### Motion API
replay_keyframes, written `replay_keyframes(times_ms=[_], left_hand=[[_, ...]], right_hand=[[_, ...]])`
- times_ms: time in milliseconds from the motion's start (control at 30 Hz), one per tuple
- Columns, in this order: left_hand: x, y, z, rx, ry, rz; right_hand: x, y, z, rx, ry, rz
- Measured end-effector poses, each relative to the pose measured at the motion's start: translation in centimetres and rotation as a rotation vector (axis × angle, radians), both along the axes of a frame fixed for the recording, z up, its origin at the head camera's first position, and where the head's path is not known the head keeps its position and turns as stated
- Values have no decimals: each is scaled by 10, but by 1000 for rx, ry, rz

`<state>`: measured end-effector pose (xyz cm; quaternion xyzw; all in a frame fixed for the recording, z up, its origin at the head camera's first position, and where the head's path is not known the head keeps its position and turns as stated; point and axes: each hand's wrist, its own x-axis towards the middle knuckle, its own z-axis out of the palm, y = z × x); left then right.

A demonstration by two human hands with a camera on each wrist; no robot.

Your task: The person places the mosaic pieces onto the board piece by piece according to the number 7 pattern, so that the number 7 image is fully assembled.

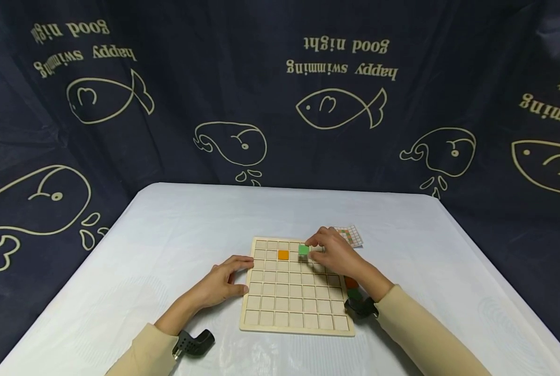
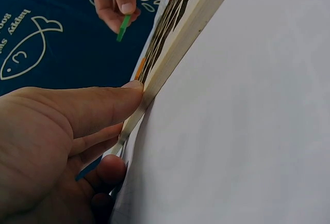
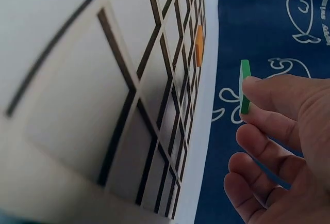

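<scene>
Between thumb and forefinger, my right hand [image 1: 338,253] pinches a thin green square tile [image 3: 245,87] by its edge. The tile is held above the far part of a wooden grid board [image 1: 289,289], apart from its surface in the right wrist view. One orange square tile [image 1: 283,255] lies in a cell of the board's second row from the far side. At the board's left edge rests my left hand [image 1: 219,282], its thumb [image 2: 111,105] and fingertips touching the wooden rim, with the other fingers loosely bent.
A small card with a printed coloured grid [image 1: 353,236] lies past the board's far right corner. Beside the right edge, partly under my right forearm, are an orange-red tile [image 1: 350,282] and a dark green piece [image 1: 355,294]. A dark patterned curtain [image 1: 280,151] hangs behind the white-covered table [image 1: 204,219].
</scene>
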<state>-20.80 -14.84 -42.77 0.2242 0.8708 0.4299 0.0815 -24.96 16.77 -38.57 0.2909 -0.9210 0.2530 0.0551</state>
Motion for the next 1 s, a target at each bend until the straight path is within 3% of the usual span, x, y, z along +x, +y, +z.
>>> replay_keyframes(times_ms=[600,1000], left_hand=[[0,0,0,0,-1,0],[-1,-1,-2,5,1,-2]], right_hand=[[-13,-15,-4,53,-34,-3],[-17,-22,-8,89,-142,-21]])
